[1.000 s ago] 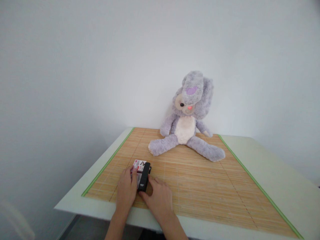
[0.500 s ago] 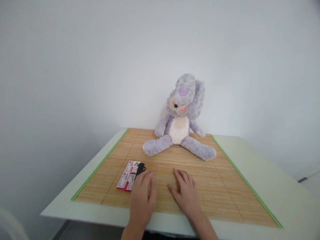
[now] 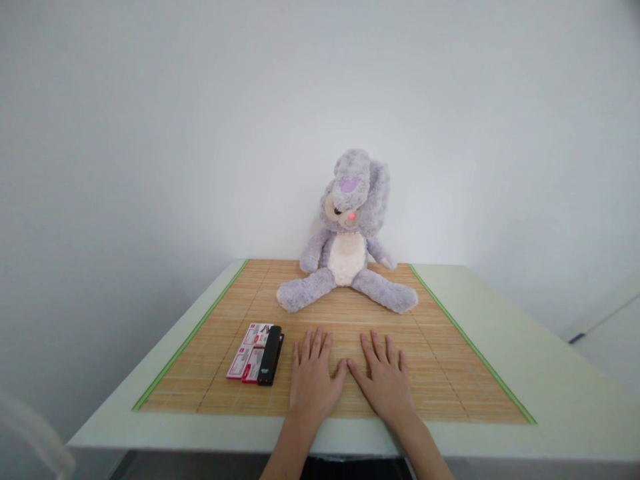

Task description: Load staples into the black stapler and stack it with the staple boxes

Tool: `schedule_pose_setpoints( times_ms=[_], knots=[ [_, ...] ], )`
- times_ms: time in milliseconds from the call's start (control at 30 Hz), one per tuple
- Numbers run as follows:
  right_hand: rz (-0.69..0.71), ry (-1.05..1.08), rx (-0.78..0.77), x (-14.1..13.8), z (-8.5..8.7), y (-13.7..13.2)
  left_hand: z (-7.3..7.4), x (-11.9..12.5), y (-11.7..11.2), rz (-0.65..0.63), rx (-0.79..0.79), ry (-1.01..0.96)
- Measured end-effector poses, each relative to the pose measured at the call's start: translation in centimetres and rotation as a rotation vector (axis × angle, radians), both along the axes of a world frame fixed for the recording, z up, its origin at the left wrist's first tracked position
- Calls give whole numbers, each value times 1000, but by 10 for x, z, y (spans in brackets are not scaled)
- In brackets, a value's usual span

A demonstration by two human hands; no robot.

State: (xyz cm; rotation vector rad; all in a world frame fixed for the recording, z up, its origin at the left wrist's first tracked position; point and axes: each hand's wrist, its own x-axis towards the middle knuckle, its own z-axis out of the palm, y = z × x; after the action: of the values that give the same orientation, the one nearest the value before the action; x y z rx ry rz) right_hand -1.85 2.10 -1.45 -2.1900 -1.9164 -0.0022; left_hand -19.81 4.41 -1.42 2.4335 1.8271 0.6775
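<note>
Left hand [image 3: 313,383] palm down near the table's near edge, fingers spread and extended, nothing in its grasp. Right hand [image 3: 385,387] the same, flat and empty, thumb tip meeting or almost meeting the left thumb; contact too fine to call. Both on the bamboo mat [image 3: 445,387]. Black stapler [image 3: 271,357] lies just left of the left hand, apart from its fingers, so the left is clearly the nearer; the right sits across on the far side of it. Stapler's long axis runs from the table's near edge toward its far edge, roughly along the left hand's fingers. Flush on its left side, toward the table's left edge: red-and-white boxes [image 3: 250,355], laid flat in a block, exact count uncertain. Farther out, at the far edge of the table [image 3: 505,313], plush rabbit [image 3: 347,260] sits legs splayed. Against the earlier frames: a second ago both hands were at the stapler and boxes; half a second ago the left still hid the stapler's near end, hands apart. Now stapler and boxes show whole, thumbs together.
</note>
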Motion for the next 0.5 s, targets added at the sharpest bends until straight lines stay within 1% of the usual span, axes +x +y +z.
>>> schedule_pose_setpoints(
  times_ms=[267,500],
  knots=[
    [9,-8,3,0,1,-1,-3,2,2,12,12,47],
    [1,-5,11,0,1,-1,-2,0,3,12,5,47]
  ],
)
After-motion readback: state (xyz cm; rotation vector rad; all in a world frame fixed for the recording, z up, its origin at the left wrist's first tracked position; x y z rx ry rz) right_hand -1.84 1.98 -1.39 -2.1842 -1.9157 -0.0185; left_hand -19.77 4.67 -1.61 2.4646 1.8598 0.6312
